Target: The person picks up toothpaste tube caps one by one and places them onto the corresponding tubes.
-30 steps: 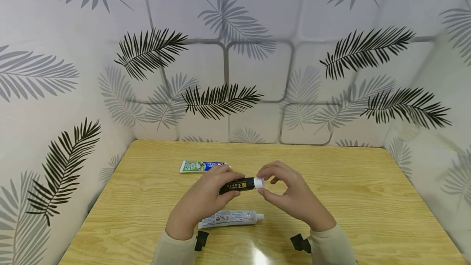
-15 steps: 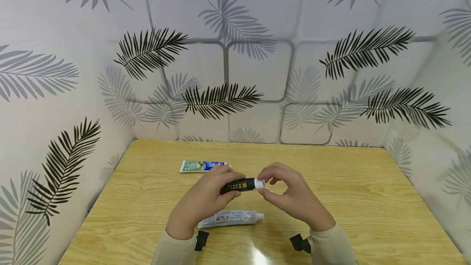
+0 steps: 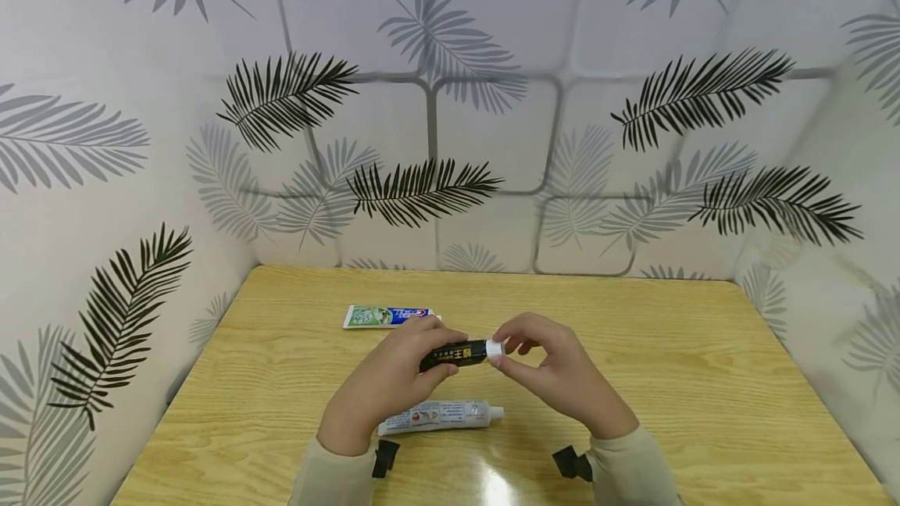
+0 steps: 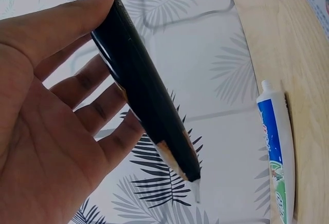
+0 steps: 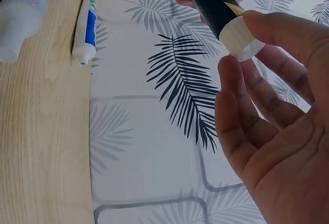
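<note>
A black toothpaste tube (image 3: 460, 353) with gold lettering is held above the table, its white cap (image 3: 495, 349) pointing right. My left hand (image 3: 394, 369) grips the tube's body between thumb and fingers. With thumb and fingertips, my right hand (image 3: 555, 369) pinches the white cap. In the right wrist view the cap (image 5: 240, 39) sits on the tube's end, between thumb and fingers. The left wrist view shows the dark tube (image 4: 139, 75) slanting across the palm, its flat end pointing down. The left fingers hide part of the tube in the head view.
A white toothpaste tube (image 3: 450, 416) with printed text lies on the wooden table (image 3: 689, 381) nearer me, below the hands. Farther back lies a green and blue toothpaste tube (image 3: 380, 317), partly behind my left hand. Leaf-patterned cloth (image 3: 492, 233) stands along the table's back edge.
The right thumb and fingers have shifted slightly on the cap, the thumb now lying higher over it. My left hand and the tube stay nearly still.
</note>
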Action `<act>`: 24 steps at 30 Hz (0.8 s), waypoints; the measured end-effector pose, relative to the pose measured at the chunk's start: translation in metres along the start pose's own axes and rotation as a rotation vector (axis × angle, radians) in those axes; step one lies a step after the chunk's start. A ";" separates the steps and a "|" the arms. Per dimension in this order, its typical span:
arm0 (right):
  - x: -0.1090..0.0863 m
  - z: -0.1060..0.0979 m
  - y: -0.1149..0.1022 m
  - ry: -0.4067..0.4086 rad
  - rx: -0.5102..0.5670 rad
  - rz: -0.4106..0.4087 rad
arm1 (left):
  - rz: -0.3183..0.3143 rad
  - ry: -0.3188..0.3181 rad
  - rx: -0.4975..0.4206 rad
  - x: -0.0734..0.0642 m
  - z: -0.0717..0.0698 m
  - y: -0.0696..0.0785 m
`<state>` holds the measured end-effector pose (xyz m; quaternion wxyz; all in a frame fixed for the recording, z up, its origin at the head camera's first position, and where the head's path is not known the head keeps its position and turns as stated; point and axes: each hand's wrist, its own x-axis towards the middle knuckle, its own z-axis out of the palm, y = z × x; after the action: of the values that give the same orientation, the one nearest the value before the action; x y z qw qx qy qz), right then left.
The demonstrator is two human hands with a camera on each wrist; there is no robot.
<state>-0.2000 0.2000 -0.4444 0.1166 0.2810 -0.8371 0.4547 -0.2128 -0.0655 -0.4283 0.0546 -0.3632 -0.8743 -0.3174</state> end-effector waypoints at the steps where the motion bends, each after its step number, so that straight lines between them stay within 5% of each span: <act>1: 0.000 0.000 0.000 -0.007 -0.005 0.003 | 0.003 -0.001 0.000 0.000 0.000 0.000; 14: 0.000 -0.005 0.004 -0.009 -0.041 -0.046 | -0.021 -0.066 0.003 0.002 0.004 -0.009; 24: -0.001 -0.011 0.002 -0.003 -0.040 -0.032 | -0.138 -0.187 -0.095 0.003 0.010 -0.022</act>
<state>-0.2013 0.2100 -0.4401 0.1285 0.2926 -0.8416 0.4354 -0.2284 -0.0697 -0.4461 -0.0665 -0.3322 -0.8826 -0.3260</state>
